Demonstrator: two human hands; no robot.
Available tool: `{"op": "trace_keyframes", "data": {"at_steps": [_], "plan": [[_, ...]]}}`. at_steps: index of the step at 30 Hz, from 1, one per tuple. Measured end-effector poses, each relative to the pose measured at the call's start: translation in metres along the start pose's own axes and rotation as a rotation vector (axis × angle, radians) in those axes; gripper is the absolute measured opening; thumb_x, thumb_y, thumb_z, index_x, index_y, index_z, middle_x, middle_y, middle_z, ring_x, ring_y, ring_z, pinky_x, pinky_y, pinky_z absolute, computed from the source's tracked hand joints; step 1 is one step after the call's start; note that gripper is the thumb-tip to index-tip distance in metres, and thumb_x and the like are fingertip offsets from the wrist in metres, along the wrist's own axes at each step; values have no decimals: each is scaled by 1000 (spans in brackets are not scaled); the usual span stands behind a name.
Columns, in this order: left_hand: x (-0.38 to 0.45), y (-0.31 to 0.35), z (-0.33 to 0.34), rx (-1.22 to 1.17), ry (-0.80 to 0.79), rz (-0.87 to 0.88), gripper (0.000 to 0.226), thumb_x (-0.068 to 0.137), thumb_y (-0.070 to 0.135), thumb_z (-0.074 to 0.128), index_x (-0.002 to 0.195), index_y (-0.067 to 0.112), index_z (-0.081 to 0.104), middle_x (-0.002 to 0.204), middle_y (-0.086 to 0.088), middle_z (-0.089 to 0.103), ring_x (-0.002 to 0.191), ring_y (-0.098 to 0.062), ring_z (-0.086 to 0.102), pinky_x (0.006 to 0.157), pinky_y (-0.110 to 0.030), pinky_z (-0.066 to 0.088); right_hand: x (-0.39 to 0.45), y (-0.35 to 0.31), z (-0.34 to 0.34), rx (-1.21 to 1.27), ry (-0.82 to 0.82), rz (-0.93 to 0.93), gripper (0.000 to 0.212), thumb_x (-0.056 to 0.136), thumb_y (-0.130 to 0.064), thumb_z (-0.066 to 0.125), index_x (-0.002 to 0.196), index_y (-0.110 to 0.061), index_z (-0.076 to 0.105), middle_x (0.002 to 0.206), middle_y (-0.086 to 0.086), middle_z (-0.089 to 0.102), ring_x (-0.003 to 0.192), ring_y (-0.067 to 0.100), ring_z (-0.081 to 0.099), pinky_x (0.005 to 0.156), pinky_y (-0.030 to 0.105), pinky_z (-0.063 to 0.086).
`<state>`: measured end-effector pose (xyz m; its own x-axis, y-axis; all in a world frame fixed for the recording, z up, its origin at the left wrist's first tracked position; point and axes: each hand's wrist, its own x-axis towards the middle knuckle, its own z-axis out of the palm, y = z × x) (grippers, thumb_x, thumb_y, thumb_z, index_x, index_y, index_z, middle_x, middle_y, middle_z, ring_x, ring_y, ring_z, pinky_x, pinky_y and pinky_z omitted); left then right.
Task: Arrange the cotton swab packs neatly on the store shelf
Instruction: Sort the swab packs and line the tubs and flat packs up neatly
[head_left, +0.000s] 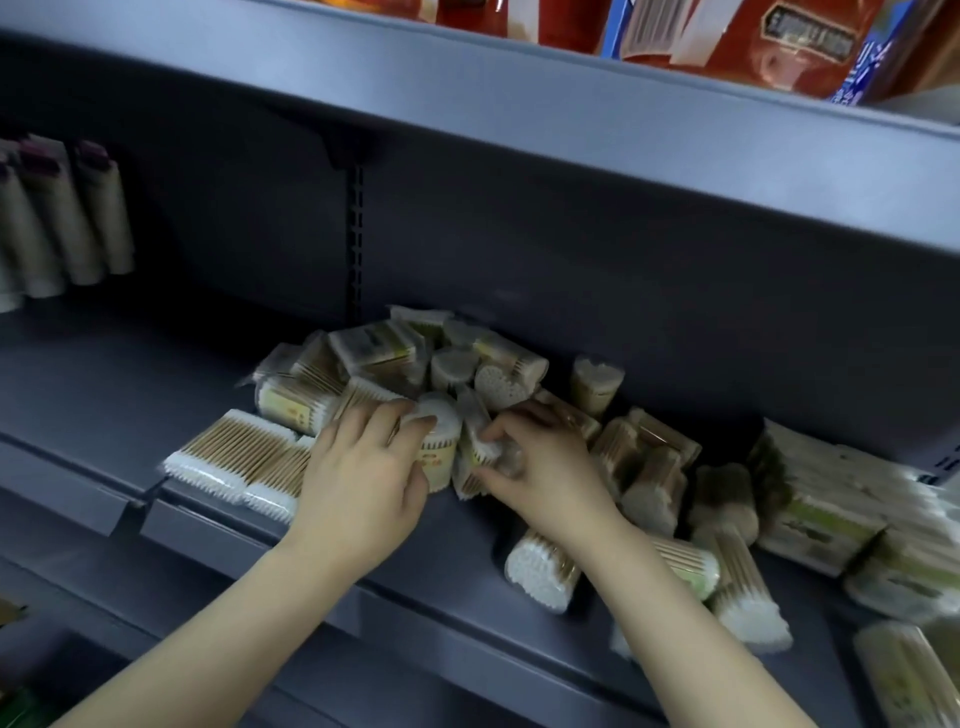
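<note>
From the head camera, a grey-blue metal store shelf (457, 545) carries a loose heap of clear plastic packs of wooden-stick cotton swabs (415, 358), piled against the back panel in the middle of the shelf and trailing off to the right. The frame is smeared by motion, so the packs in the heap run together and I cannot count them exactly; more than a dozen show. The right edge of the frame cuts off the flat white-and-green swab packs (810, 514), and the packs at the lower right are only partly in view.

The left hand (358, 467) lies palm down on the heap, its fingers curled over a round swab pack with a yellow label (441, 441); whether it truly grips that pack or only rests on it is hard to tell. The right hand (540, 457) pinches a small crumpled swab pack (480, 449) between thumb and fingers, just beside the left hand's pack.

Two flat packs of swabs with white tips (234, 457) lie side by side at the shelf's front edge, partly under the left hand. At far left, three brown paper-wrapped packets (67, 218) hang, cut by the frame. On the upper shelf (519, 104), red and blue packages (779, 41) show only their lower parts.
</note>
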<state>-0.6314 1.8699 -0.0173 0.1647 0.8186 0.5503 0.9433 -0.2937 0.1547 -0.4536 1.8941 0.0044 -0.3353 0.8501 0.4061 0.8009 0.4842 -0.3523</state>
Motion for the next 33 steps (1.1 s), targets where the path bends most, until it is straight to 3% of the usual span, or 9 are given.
{"op": "trace_keyframes", "data": {"at_steps": [5, 11, 13, 19, 24, 30, 33], "plan": [[1, 4, 0, 16, -10, -13, 46, 70, 25, 37, 98, 11, 70, 102, -9, 66, 87, -33, 61, 70, -38, 51, -4, -1, 2, -46, 88, -37, 15, 69, -17, 71, 78, -13, 61, 87, 4, 63, 88, 28, 57, 77, 38, 45], [1, 5, -2, 41, -4, -27, 48, 69, 25, 35, 98, 10, 70, 101, -10, 66, 87, -34, 60, 68, -38, 51, -13, -3, -2, -122, 108, -116, 18, 62, -16, 72, 68, -14, 55, 72, 2, 59, 71, 26, 57, 65, 31, 44], [0, 6, -2, 53, -2, -28, 49, 68, 25, 35, 99, 11, 70, 101, -10, 65, 88, -33, 59, 69, -38, 51, -15, -4, -2, -97, 102, -101, 18, 65, -16, 72, 68, -13, 54, 73, 3, 57, 70, 24, 55, 62, 28, 38], [-1, 10, -3, 67, -13, -36, 50, 68, 24, 34, 100, 9, 70, 100, -12, 66, 86, -35, 60, 66, -38, 52, -17, -18, 4, 10, 53, 55, 15, 78, -13, 58, 73, -13, 45, 85, 6, 47, 71, 23, 48, 62, 34, 40], [-3, 9, -4, 68, -23, -42, 51, 69, 25, 34, 102, 8, 69, 99, -14, 65, 85, -36, 61, 67, -38, 52, -17, -18, -3, 69, 105, 128, 10, 74, -9, 57, 77, -13, 49, 79, 3, 49, 70, 17, 44, 55, 27, 27], [-5, 23, -4, -15, 38, -10, 46, 76, 30, 39, 107, 5, 64, 100, -12, 64, 85, -33, 60, 69, -37, 51, -16, -14, -28, 124, 176, 157, 14, 74, -8, 59, 82, -16, 51, 89, 2, 55, 74, 15, 51, 56, 17, 34], [-6, 34, 1, -38, 49, -3, 46, 78, 31, 40, 107, 6, 65, 102, -11, 63, 87, -32, 60, 71, -38, 52, -20, -13, -39, 130, 168, 163, 15, 73, -7, 59, 84, -14, 52, 82, -6, 52, 72, 10, 49, 55, 11, 33]]}}
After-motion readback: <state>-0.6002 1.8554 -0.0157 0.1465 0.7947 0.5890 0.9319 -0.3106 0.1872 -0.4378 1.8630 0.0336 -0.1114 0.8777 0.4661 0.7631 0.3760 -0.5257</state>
